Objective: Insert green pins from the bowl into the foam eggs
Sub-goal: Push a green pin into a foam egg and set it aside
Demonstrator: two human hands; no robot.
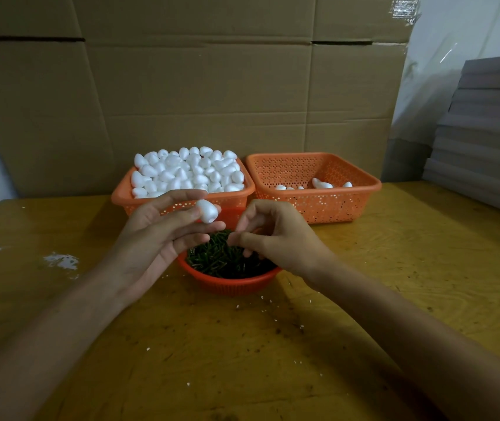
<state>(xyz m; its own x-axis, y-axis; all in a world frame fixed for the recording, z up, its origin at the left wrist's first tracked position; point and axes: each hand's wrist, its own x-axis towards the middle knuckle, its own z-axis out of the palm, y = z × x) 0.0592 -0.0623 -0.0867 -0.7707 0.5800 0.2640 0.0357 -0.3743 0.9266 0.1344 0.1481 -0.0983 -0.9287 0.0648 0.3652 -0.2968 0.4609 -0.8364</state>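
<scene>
Left hand [154, 232] pinches foam egg [208, 211] | right hand [279, 238] curled over bowl [231, 283]

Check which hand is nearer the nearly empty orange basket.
Right. The right hand is front-left of the basket, over the pin bowl; left hand, holding a foam egg, is farther left.
</scene>
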